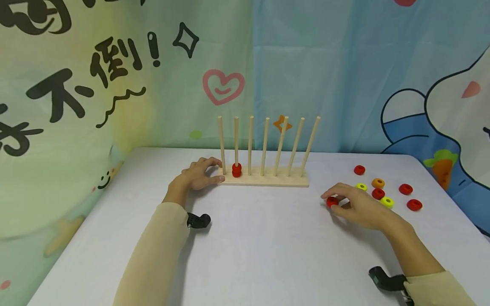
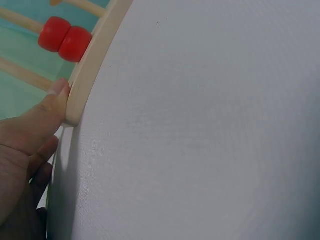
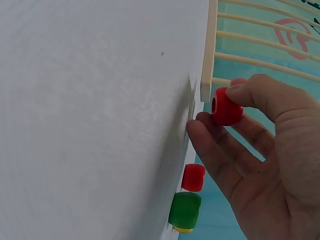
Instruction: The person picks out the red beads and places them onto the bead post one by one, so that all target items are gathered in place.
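A wooden peg rack (image 1: 264, 180) with several upright pegs stands at the middle back of the table. Two stacked red beads (image 1: 237, 170) sit at the foot of its second peg from the left. My left hand (image 1: 199, 173) grips the rack's left end, the thumb (image 2: 60, 95) against the base in the left wrist view. Right of the rack, my right hand (image 1: 360, 207) pinches a red bead (image 1: 331, 202) between thumb and fingers. The right wrist view shows this bead (image 3: 227, 107) held just off the table, its hole facing sideways.
Loose beads lie on the right of the white table (image 1: 260, 255): several red ones (image 1: 405, 189), an orange one (image 1: 378, 183) and yellow ones (image 1: 387, 202). A green bead (image 3: 185, 210) shows only in the right wrist view. Behind hangs a printed curtain (image 1: 298, 76).
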Available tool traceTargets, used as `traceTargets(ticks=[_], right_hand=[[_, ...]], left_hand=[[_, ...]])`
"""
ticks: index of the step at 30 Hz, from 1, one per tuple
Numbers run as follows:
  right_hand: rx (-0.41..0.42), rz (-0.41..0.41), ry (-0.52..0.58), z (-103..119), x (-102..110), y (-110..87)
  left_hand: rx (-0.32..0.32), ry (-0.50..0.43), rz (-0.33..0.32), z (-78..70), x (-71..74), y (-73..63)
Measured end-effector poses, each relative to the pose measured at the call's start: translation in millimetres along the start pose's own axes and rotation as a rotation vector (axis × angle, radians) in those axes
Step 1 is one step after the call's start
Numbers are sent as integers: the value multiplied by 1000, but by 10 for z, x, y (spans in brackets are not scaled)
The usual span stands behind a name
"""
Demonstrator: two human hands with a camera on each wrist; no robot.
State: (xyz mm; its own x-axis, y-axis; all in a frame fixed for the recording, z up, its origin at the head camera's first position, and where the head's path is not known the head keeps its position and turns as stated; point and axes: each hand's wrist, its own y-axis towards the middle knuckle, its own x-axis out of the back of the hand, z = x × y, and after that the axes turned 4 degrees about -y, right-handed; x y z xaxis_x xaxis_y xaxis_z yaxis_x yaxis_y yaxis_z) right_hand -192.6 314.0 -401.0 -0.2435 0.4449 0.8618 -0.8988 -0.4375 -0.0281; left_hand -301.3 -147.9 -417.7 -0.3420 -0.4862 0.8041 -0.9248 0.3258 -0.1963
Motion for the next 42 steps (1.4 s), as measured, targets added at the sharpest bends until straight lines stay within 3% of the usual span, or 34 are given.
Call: traceTargets(ticks=[11,24,34,42], right_hand=[[120,-102,-36,74,34,68],[120,-121,-30,196,60,169],[193,-220,-7,297,88,219],[202,-317,42,402,73,275]], left_hand=[[-1,-5,-1,5,12,7],[4,0,-4,4,-3,1],[-4,3,-2,12,2,-6],[-2,4,-8,14,-5,16]])
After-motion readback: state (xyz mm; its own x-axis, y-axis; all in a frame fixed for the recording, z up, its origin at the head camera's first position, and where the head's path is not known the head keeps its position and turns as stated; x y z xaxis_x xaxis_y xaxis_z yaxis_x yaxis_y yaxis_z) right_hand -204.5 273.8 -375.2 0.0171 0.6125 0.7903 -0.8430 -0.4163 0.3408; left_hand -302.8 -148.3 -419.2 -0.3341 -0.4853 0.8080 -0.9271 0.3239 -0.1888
